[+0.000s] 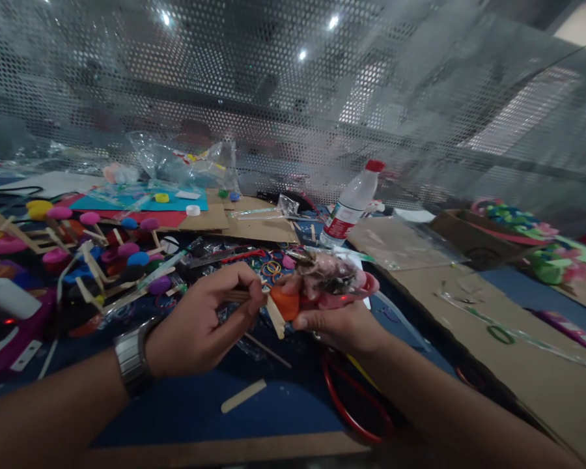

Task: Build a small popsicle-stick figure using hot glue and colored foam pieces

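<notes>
My left hand (200,319), with a metal watch (133,357) on its wrist, is closed in a pinch on thin wooden craft sticks (275,317). They meet an orange cap-like piece (284,303). My right hand (344,326) is closed on this orange piece, its thumb pressing the near side. A pink object (339,280), partly covered in shiny dark, clear plastic and showing a small red light, sits in or on the same hand; its kind is unclear. Some right-hand fingers are hidden behind it. Below lies a loose craft stick (243,396).
Colourful caps joined to sticks (97,260) pile up at left beside a purple device (14,352). A water bottle (350,205) with a red cap stands behind my hands. Red-handled scissors (354,410) lie nearby. At right are a cardboard box (478,238) and cardboard sheets (469,332).
</notes>
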`<state>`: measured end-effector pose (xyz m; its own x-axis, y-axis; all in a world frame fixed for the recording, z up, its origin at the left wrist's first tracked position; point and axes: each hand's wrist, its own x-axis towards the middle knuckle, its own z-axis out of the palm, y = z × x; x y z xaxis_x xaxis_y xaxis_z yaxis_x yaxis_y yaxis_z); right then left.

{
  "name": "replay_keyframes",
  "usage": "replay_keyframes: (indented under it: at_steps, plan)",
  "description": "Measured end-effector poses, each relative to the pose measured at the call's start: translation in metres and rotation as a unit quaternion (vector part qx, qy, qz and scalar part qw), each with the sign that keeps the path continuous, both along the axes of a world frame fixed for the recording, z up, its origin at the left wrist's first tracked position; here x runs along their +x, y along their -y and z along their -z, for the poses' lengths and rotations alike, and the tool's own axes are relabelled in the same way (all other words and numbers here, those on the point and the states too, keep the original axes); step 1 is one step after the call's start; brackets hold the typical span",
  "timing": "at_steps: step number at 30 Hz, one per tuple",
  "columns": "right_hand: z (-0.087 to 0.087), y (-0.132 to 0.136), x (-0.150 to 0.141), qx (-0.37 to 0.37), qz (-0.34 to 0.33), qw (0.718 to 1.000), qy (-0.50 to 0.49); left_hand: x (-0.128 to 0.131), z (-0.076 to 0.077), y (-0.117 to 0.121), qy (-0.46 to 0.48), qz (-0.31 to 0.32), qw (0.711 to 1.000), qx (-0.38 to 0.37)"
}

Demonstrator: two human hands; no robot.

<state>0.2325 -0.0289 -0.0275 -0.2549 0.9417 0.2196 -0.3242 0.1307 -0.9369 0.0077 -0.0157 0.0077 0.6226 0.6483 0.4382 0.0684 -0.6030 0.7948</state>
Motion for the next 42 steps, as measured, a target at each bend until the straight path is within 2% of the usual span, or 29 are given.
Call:
replay_keyframes:
  at_steps: [4,17,26,31,42]
  plan:
    - [0.002,0.0,0.0,-0.001,-0.01,1.0,0.007,-0.001,-0.001,0.001,0.001,0.0,1.0,0.017]
    - [0.005,-0.002,0.0,0.016,0.004,1.0,0.019,-0.002,0.002,0.001,0.01,0.008,1.0,-0.006]
    - [-0.005,0.0,-0.005,-0.03,0.008,1.0,-0.004,0.001,0.0,0.0,0.022,0.005,0.992,-0.127]
    - [-0.01,-0.001,-0.008,-0.048,0.025,0.999,-0.004,0.002,0.005,-0.002,0.033,-0.026,0.992,-0.121]
    - [-0.014,-0.001,-0.011,-0.072,0.056,0.996,-0.007,0.005,0.001,0.001,0.047,-0.015,0.988,-0.143]
